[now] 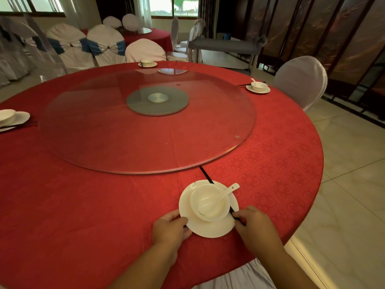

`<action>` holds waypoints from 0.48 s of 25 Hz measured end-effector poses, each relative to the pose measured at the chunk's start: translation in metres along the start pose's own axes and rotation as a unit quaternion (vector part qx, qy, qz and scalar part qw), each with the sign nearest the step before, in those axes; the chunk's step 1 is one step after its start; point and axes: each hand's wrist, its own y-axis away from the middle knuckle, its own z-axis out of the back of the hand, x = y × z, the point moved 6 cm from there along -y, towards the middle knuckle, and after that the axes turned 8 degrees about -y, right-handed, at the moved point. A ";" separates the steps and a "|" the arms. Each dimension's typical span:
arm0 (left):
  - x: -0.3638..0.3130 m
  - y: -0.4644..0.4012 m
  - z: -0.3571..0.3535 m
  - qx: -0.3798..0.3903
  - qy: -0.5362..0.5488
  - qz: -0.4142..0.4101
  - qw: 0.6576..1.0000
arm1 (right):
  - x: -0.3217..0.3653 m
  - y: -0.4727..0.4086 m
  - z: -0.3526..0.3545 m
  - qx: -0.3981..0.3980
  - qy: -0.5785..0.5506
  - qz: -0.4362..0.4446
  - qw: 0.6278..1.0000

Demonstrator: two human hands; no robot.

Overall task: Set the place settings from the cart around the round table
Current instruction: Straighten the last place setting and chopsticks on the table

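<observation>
A white plate (210, 228) rests near the front edge of the round table (104, 205) with its red cloth. A white bowl (200, 193) stands on the plate with a white spoon (220, 198) lying in it. Black chopsticks (206, 176) run under the plate's right side toward the glass turntable. My left hand (170, 230) grips the plate's left rim. My right hand (254, 224) pinches the near end of the chopsticks at the plate's right edge.
A glass turntable (93, 132) covers the table's middle. Three more settings sit at the left edge (20, 117), far side (153, 64) and right (264, 90). White-covered chairs (302, 80) ring the table. A grey cart (227, 45) stands behind, on tiled floor.
</observation>
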 end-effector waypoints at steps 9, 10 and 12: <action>0.002 0.001 0.012 0.012 -0.052 -0.004 0.999 | 0.007 0.016 0.023 -0.029 0.011 -0.009 0.999; 0.001 0.004 0.019 0.008 -0.116 -0.030 0.993 | 0.011 0.023 0.031 -0.029 0.016 -0.014 0.999; -0.007 0.020 0.029 0.024 -0.286 -0.119 0.950 | 0.021 0.044 0.045 -0.025 0.025 -0.036 0.999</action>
